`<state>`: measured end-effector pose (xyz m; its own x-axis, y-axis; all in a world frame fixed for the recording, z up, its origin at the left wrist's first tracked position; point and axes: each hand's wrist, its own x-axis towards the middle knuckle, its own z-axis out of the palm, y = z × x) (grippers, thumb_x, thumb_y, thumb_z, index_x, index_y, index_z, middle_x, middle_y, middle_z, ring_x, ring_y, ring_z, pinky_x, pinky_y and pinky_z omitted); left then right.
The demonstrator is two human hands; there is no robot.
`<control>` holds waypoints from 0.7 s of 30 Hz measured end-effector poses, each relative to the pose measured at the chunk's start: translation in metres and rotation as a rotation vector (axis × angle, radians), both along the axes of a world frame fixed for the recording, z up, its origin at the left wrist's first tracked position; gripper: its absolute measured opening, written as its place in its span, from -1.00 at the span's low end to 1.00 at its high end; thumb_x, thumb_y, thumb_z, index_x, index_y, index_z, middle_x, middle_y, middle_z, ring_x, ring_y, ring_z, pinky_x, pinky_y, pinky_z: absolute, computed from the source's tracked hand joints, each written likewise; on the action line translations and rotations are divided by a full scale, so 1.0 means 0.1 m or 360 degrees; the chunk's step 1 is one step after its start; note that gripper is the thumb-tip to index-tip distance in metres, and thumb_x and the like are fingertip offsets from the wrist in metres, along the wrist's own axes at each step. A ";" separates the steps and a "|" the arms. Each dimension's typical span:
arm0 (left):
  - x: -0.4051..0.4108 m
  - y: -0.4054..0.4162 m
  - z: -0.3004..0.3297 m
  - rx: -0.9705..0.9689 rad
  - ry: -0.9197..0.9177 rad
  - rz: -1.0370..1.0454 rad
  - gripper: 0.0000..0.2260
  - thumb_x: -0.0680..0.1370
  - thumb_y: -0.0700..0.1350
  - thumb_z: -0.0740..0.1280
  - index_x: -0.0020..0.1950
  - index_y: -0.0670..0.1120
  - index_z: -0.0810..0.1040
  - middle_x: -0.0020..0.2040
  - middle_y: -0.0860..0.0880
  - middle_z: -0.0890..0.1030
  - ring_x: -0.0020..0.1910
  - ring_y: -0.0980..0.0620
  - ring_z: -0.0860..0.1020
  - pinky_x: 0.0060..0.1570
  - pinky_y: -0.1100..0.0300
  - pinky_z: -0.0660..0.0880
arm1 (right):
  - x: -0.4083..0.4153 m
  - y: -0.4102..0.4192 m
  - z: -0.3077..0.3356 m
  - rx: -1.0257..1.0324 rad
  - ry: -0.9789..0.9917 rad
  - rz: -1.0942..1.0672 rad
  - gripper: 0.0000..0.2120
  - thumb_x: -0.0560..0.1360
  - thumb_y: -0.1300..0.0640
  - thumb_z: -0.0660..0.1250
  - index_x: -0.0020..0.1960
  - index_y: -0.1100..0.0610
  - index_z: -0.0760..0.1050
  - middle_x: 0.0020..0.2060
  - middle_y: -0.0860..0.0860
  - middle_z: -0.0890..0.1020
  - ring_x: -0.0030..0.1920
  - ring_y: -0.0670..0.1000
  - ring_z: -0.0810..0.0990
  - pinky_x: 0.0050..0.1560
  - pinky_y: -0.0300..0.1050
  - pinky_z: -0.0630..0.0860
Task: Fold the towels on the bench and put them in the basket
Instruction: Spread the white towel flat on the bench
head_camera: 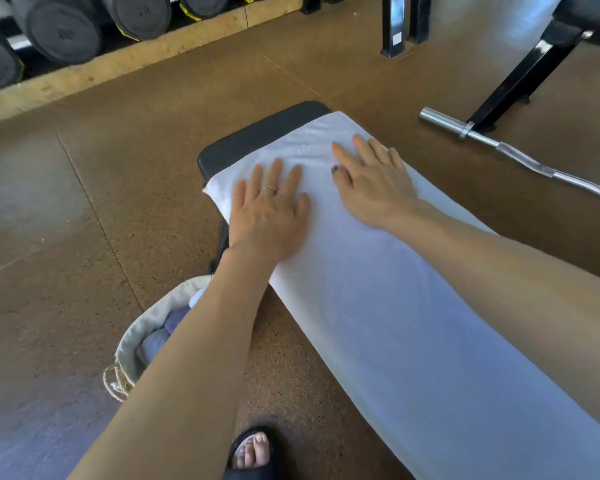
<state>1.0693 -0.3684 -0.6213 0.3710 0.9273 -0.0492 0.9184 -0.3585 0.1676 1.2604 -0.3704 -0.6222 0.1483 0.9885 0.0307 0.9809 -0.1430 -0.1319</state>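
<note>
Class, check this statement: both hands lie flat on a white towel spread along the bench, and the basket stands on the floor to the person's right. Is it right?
Not quite. The head view shows the basket on the floor to the person's left. The rest holds: left hand and right hand lie flat on the white towel along the bench.

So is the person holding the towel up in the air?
No, the white towel lies flat on the bench with both hands pressing on it.

White towel [378, 306] along black bench [250, 140]
</note>
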 end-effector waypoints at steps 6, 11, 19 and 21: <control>0.08 -0.07 0.06 0.0074 0.0030 0.0067 -0.46 0.69 0.13 -0.08 0.65 0.05 -0.07 0.66 -0.07 -0.09 0.63 -0.14 -0.12 0.56 -0.10 -0.15 | -0.10 -0.70 0.18 0.0050 0.0056 -0.0044 -0.47 0.69 -0.14 -0.11 0.63 -0.09 0.02 0.62 0.10 0.05 0.61 0.14 -0.02 0.57 0.13 -0.07; 0.11 -0.16 0.15 -0.0109 0.0214 -0.0038 -0.46 0.67 0.20 -0.13 0.65 0.10 -0.11 0.66 0.00 -0.15 0.62 -0.10 -0.16 0.56 -0.15 -0.15 | -0.02 -1.55 0.05 -0.0026 -0.0014 -0.0256 -0.35 0.57 -0.20 -0.22 0.59 -0.04 0.17 0.58 0.13 0.18 0.55 0.20 0.14 0.51 0.17 0.09; 0.60 -1.38 0.61 0.0017 0.0223 -0.0542 -0.43 0.68 0.24 -0.10 0.65 0.10 -0.13 0.66 -0.04 -0.15 0.63 -0.10 -0.14 0.57 -0.15 -0.13 | 0.23 -2.65 0.10 -0.0127 0.0043 -0.0464 -0.46 0.67 -0.17 -0.09 0.63 -0.09 0.03 0.63 0.11 0.01 0.61 0.16 -0.01 0.57 0.16 -0.04; 0.72 -1.87 0.55 -0.0149 0.0303 -0.0708 -0.42 0.67 0.26 -0.07 0.65 0.13 -0.13 0.66 -0.01 -0.19 0.63 -0.08 -0.16 0.56 -0.15 -0.15 | 0.32 -2.92 0.09 -0.0132 0.0074 -0.0510 -0.46 0.68 -0.17 -0.11 0.64 -0.09 0.00 0.63 0.12 0.00 0.62 0.17 -0.02 0.58 0.15 -0.05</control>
<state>1.1412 -0.5550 -0.5663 0.7062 0.6696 -0.2301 0.6973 -0.7141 0.0619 1.2919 -0.6623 -0.6129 0.4514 0.8902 -0.0621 0.8775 -0.4554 -0.1502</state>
